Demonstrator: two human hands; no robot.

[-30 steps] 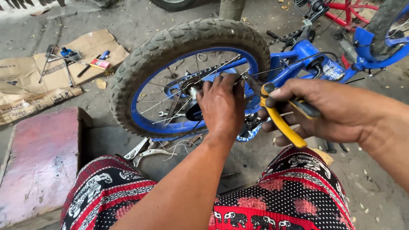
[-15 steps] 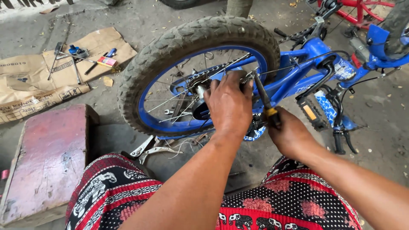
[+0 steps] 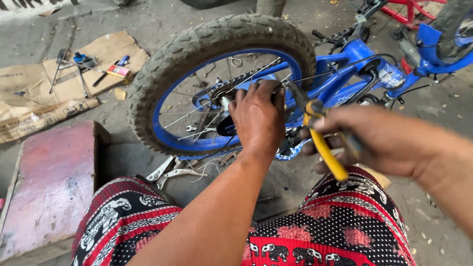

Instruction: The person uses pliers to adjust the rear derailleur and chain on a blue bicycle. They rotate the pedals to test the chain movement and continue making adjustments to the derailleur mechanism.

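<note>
Head camera is looking down at the left hand (image 3: pixel 258 118), which is gripping the middle of the blue bike wheel (image 3: pixel 217 83) beside the chain, same as before. Right hand (image 3: pixel 379 140) is squeezing yellow-handled pliers (image 3: pixel 320 133) and has lifted closer since a moment ago, looking blurry. Loose tools (image 3: pixel 84 66) are lying on cardboard (image 3: pixel 44 88) at the ground's far left.

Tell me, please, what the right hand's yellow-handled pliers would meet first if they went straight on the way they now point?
Probably the rear hub beside the left hand: the pliers in the right hand point up-left there, though depth is unclear.
</note>
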